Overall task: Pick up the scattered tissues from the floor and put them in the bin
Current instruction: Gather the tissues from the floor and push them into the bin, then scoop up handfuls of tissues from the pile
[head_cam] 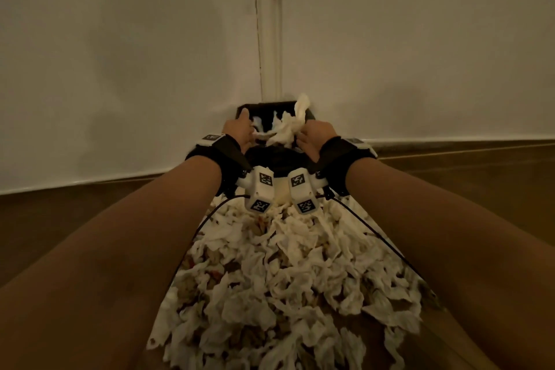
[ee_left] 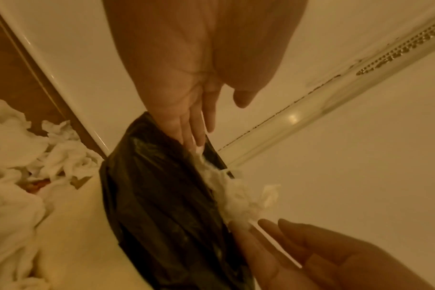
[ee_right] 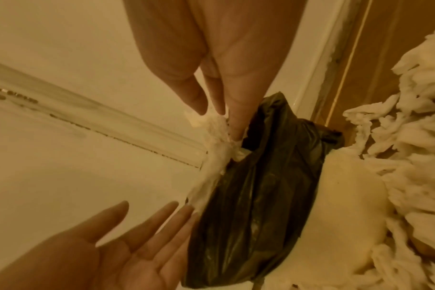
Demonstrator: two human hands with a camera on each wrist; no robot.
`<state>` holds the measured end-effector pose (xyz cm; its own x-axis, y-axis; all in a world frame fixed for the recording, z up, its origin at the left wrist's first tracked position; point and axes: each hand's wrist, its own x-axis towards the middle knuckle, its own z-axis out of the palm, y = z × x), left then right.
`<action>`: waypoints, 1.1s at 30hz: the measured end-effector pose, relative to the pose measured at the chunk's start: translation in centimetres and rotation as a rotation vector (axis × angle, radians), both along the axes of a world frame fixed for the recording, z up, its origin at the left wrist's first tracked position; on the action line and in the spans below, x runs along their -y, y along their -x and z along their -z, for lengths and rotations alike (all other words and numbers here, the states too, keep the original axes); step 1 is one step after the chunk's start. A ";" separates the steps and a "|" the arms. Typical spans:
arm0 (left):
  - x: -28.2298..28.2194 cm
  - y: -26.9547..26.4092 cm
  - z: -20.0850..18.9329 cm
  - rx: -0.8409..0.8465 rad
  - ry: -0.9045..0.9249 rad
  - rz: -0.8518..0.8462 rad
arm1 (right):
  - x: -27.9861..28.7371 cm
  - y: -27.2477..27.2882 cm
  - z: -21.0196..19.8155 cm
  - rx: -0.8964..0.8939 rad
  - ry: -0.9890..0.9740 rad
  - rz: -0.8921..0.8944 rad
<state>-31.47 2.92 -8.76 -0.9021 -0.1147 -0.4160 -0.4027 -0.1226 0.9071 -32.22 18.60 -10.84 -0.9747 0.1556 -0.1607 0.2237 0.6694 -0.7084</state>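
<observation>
Left hand (head_cam: 240, 129) fingers straight, right hand (head_cam: 315, 135) likewise, both touching tissue wad (head_cam: 285, 128), seemingly unclasped, black-lined bin (head_cam: 249, 106) beneath, loose tissues (head_cam: 285, 279) behind wrists.

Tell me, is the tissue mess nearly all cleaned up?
Not nearly. A few crumpled white tissues already show inside the bin lined with a black plastic bag. Right now both hands, left hand and right hand, are at the bin's opening with a white tissue bunch between them, fingers straight. A big heap of scattered white tissues is on the brown floor.
</observation>
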 end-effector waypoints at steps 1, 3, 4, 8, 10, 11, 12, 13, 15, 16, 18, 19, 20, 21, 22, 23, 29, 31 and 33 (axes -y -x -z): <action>0.1 -0.1 0.2 -0.002 -0.012 0.037 | 0.2 0.2 0.3 0.011 -0.021 -0.051; 0.2 -0.7 0.0 -0.023 -0.011 0.081 | 0.3 0.4 0.5 0.047 0.278 -0.037; 0.3 -0.7 -0.1 -0.053 -0.010 0.079 | 0.3 0.2 0.8 0.041 0.511 0.027; 0.6 -1.8 -0.3 -0.150 -0.035 -0.052 | -0.8 -1.0 1.3 -0.008 1.027 0.230; 0.9 -2.7 0.3 -0.180 0.016 -0.059 | -1.3 -2.2 1.4 -0.024 1.089 0.312; 1.0 -3.3 0.8 -0.190 0.030 -0.052 | -1.7 -2.8 1.4 -0.035 1.060 0.361; 1.1 -3.9 1.3 -0.203 0.036 -0.046 | -2.1 -3.7 1.5 -0.046 1.015 0.397; 1.2 -4.6 1.8 -0.209 0.047 -0.038 | -2.6 -4.6 1.8 -0.050 0.969 0.422; 1.1 -5.9 3.0 -0.200 0.082 -0.021 | -3.6 -6.7 2.8 -0.031 0.923 0.435; 1.1 -6.6 3.7 -0.186 0.105 -0.007 | -4.2 -7.8 3.3 -0.023 0.889 0.438; 0.8 -8.2 5.0 -0.150 0.145 0.032 | -5.3 -10.1 4.7 0.003 0.812 0.444; 0.6 -9.0 5.6 -0.131 0.165 0.057 | -5.9 -11.2 5.5 0.026 0.779 0.453; 0.3 -9.9 6.3 -0.113 0.189 0.083 | -6.4 -12.3 6.4 0.056 0.754 0.468; 0.0 -10.7 6.9 -0.093 0.206 0.108 | -6.8 -13.4 7.2 0.085 0.728 0.483; -0.4 -11.5 7.6 -0.071 0.204 0.126 | -7.2 -14.5 8.1 0.112 0.714 0.501; -0.8 -12.3 8.2 -0.041 0.180 0.139 | -7.5 -15.5 8.8 0.142 0.701 0.525; -3.6 -17.1 11.8 0.072 0.200 0.306 | -8.7 -21.1 12.6 0.242 0.654 0.674; -4.7 -18.5 13.2 0.017 0.401 0.441 | -9.2 -22.7 13.4 0.258 0.613 0.691; -5.7 -19.9 14.2 -0.086 0.679 0.639 | -9.8 -24.3 14.2 0.317 0.489 0.703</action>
